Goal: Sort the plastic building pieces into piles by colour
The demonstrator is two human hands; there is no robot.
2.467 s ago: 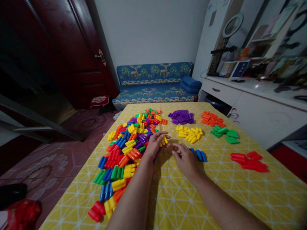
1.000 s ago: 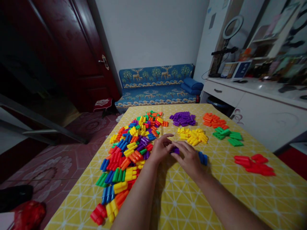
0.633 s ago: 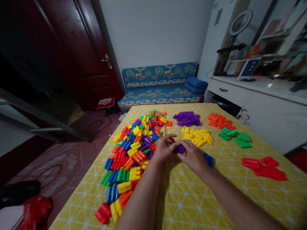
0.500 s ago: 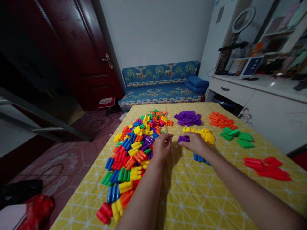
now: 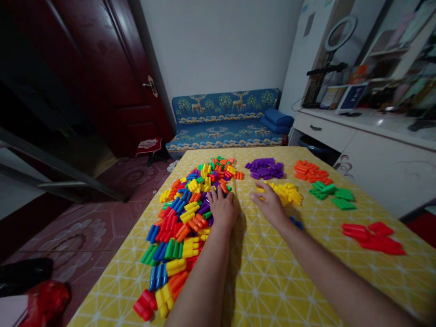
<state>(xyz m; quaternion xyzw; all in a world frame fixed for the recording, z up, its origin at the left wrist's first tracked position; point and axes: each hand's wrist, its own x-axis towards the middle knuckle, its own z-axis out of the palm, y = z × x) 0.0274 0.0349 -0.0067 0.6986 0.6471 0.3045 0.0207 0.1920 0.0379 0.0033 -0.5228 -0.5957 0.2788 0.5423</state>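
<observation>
My left hand [image 5: 223,208] reaches over the right side of a long heap of mixed plastic building blocks [image 5: 168,225], its fingers spread on purple and blue pieces. To its right, my right hand [image 5: 271,203] hovers with thumb and fingers apart, and no block shows in it. Just beyond that hand lies a pile of yellow blocks [image 5: 289,193], partly covered by it. A few blue blocks [image 5: 296,222] peek out from behind my right wrist. Purple blocks [image 5: 265,168] form a pile farther back.
On the right of the yellow patterned tablecloth [image 5: 272,281] are orange blocks [image 5: 311,171], green blocks [image 5: 332,193] and red blocks [image 5: 373,237]. A blue sofa [image 5: 221,120] stands behind the table, a white cabinet [image 5: 384,159] to the right.
The purple block that was in my right hand no longer shows there, and that hand has opened. My left hand has moved left onto the mixed heap, its fingers spreading.
</observation>
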